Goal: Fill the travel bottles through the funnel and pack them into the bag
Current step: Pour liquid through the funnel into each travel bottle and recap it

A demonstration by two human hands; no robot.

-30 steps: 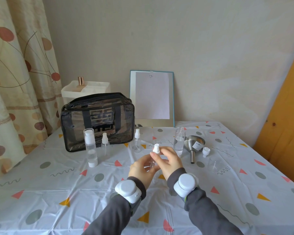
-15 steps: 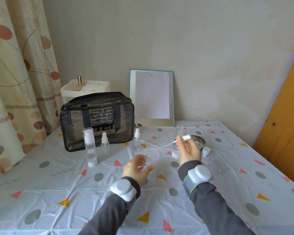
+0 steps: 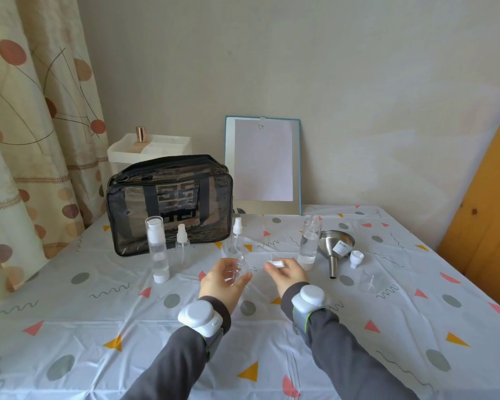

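– Hands first: gripping the small clear bottle point(image 3: 238, 267) in the left hand point(image 3: 223, 280), neck bare, over the bench point(image 3: 70, 327); pinching its white spray cap point(image 3: 276, 263) between the fingertips of the right hand point(image 3: 289, 274).
– Filling yet?
– Not looking so: appearing empty, and leaving the funnel point(image 3: 334, 249) lying on its side, in no bottle. Judging this as the opening step of a fill.
– Anything farther back?
– Passing a capped pump bottle point(image 3: 157, 249), a small spray bottle point(image 3: 183, 249) and a taller spray bottle point(image 3: 237, 238), then an uncapped tall bottle point(image 3: 309, 241) holding clear liquid beside the funnel. Packing nothing so far: seeing no bottle through the clear bag point(image 3: 168, 206) behind.
– Reading anything?
– Spotting a barcode sticker point(image 3: 341, 247) on the funnel, too small to read; no letters on the bag; one faint mark atop the sheet point(image 3: 263, 160) leaning at the wall point(image 3: 358, 82), not making it out.
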